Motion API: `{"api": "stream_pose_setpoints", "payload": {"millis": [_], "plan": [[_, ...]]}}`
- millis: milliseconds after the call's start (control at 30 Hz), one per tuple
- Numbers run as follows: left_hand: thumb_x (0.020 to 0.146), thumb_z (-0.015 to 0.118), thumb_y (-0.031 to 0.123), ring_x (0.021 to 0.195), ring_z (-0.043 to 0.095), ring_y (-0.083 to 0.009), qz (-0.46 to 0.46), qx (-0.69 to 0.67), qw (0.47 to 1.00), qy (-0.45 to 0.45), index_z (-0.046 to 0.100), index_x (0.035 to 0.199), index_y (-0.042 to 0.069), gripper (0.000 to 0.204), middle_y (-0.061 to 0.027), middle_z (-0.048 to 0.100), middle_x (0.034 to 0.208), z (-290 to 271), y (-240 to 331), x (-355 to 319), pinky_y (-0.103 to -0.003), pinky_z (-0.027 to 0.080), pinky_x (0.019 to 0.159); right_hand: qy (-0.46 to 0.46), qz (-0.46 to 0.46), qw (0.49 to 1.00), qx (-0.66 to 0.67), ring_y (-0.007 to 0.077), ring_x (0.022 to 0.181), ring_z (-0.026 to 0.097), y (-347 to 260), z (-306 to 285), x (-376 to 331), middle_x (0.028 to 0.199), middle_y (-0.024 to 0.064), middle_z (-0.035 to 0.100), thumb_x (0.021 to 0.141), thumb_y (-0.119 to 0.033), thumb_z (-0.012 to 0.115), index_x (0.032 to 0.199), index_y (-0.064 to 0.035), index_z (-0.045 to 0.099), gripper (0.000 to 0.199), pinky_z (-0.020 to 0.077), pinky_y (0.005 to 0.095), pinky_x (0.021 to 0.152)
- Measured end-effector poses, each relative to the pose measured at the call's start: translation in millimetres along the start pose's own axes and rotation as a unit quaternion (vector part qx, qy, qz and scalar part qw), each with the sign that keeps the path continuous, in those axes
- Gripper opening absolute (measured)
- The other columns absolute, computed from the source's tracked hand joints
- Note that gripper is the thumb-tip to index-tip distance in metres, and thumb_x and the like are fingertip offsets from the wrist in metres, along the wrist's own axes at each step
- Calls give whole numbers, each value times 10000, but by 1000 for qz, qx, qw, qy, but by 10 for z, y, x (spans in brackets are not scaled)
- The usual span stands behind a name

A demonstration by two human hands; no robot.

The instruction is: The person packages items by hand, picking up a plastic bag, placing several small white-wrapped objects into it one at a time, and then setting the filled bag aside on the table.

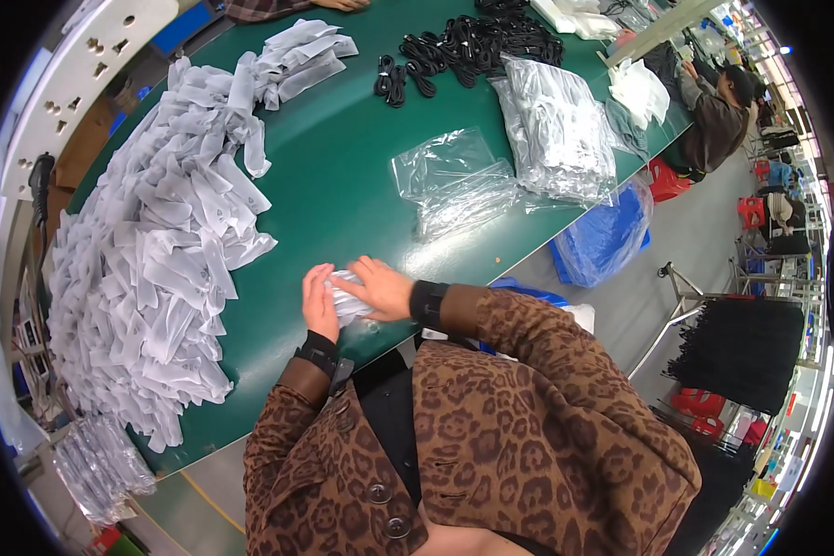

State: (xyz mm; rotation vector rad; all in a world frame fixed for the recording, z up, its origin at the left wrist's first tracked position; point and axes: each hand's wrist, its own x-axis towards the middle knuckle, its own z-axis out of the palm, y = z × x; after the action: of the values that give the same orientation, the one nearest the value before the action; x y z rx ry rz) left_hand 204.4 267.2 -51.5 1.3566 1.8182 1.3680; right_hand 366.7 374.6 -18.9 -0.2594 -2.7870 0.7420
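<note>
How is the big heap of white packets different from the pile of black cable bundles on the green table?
The heap of white packets is white, very large and runs along the table's left side. The black cable bundles are dark, far fewer and lie at the far end. The packets look flat; the bundles are looped coils. Both rest loose on the green table.

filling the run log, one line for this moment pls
left hand on small white packet | right hand flat on it | green table | white packet heap left | clear bags ahead
</note>
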Motion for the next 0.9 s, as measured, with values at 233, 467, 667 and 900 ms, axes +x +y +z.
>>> {"api": "stream_pose_setpoints", "payload": {"millis": [233,467,667,900], "plan": [[927,581,154,1039,548,-277,-68,20,996,-47,569,1197,25,300,-135,520,1108,658,748,416,-370,448,910,131,235,963,16,420,1095,478,-104,-852,-1330,1201,254,453,670,-254,811,1437,-78,375,900,433,447,931],[850,610,31,877,599,-254,61,107,986,-110,608,1118,56,268,-115,572,964,1409,718,837,-363,505,800,151,304,937,-86,387,1083,505,336,-1171,-1581,1205,240,473,684,-252,812,1432,-82,391,875,445,418,927],[850,551,-41,818,647,-259,100,37,976,-190,632,1184,114,377,-145,634,930,1178,893,1007,-350,513,750,185,327,923,80,373,1132,504,945,-900,-1244,1232,237,499,746,-322,780,1427,-45,387,834,439,405,924],[862,528,-63,778,667,-253,155,-8,954,-256,606,1273,155,472,-160,682,968,1198,1114,933,-319,528,726,322,357,795,370,377,1100,552,1339,-264,-691,1245,244,519,753,-499,732,1400,-18,410,868,455,418,921]]}}
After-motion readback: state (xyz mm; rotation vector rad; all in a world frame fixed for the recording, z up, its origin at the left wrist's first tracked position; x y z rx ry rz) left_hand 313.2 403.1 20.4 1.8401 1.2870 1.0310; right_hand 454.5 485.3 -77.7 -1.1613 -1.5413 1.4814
